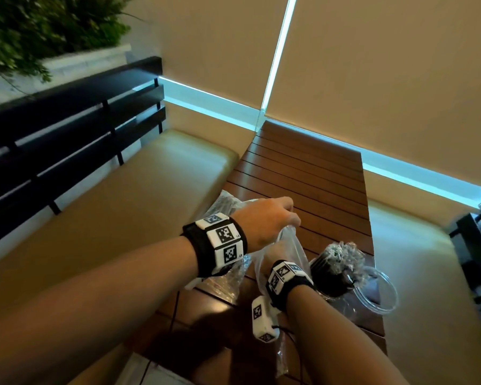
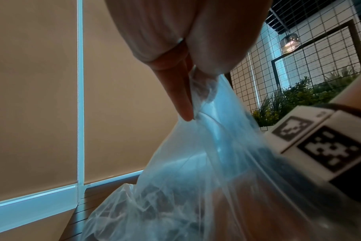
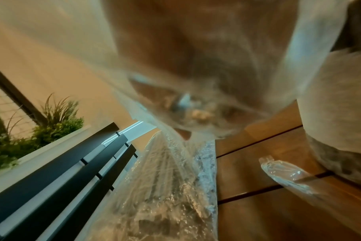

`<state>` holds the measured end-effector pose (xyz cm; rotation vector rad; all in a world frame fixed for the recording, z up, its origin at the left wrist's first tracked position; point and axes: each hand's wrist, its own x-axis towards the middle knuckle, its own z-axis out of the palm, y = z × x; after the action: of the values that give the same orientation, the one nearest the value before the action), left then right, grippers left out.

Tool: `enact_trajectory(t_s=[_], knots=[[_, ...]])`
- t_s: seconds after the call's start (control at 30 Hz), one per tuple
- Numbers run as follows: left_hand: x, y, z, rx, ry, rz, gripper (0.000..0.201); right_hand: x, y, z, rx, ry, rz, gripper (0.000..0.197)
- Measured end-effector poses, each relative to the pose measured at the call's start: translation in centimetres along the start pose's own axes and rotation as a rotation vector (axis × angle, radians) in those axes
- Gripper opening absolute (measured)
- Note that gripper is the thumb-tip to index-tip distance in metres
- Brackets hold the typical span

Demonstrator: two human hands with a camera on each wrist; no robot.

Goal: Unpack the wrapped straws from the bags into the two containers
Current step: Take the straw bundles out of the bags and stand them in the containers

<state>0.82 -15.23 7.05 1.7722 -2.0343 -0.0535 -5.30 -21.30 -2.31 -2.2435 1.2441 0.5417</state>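
My left hand pinches the top edge of a clear plastic bag and holds it up over the slatted wooden table; in the left wrist view its fingers pinch the bag. My right hand is inside that bag, and its blurred fingers show only through the plastic. A dark container packed with wrapped straws stands to the right. Beside it is a clear container. Another bag full of straws lies at the table's left edge.
One loose wrapped straw lies on the table near my right wrist. Padded benches flank the table, with a dark slatted backrest on the left. Beige blinds close off the far end.
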Motion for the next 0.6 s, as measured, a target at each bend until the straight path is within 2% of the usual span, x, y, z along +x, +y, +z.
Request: enact_trajectory(t_s=[0.03,0.07,0.1,0.13,0.17,0.23,0.27,0.37,0.4,0.47,0.5,0.6], knots=[[0.0,0.1,-0.1,-0.003,0.020,0.017,0.036,0.6,-0.4,-0.1,-0.017,0.194,-0.007,0.030],[0.0,0.2,-0.2,-0.002,0.040,0.035,0.036,0.0,-1.0,-0.7,-0.100,0.207,0.018,0.035],[0.0,0.3,-0.3,0.001,0.058,0.052,0.036,-0.7,-2.2,-3.0,-0.051,0.078,0.037,0.035],[0.0,0.3,-0.3,0.010,0.073,0.061,0.035,-1.8,-2.8,-4.6,-0.206,0.187,0.102,0.035],[0.1,0.3,-0.5,0.019,0.086,0.064,0.035,-2.4,-3.5,-4.8,-0.042,0.271,0.152,0.035],[0.2,0.2,-0.7,0.027,0.091,0.046,0.034,-1.8,-4.2,-4.7,0.334,0.377,0.159,0.037],[0.4,0.1,-0.9,0.027,0.090,0.032,0.034,-0.5,-3.4,-3.9,0.322,0.304,0.191,0.038],[1.0,-0.7,-0.9,0.052,0.071,-0.010,0.033,-0.1,-0.7,-4.0,0.576,0.406,0.300,0.042],[1.3,-1.0,-0.7,0.062,0.065,-0.021,0.033,-0.3,-0.2,-3.4,0.608,0.420,0.283,0.041],[2.0,-1.7,-0.3,0.068,0.052,-0.040,0.033,-0.4,2.6,-3.3,0.606,0.226,0.083,0.039],[2.4,-1.9,0.0,0.069,0.042,-0.051,0.032,-1.1,3.5,-3.8,0.664,0.206,0.058,0.039],[3.5,-2.4,0.7,0.071,0.030,-0.094,0.033,-2.1,4.4,-5.3,0.656,0.309,0.019,0.031]])
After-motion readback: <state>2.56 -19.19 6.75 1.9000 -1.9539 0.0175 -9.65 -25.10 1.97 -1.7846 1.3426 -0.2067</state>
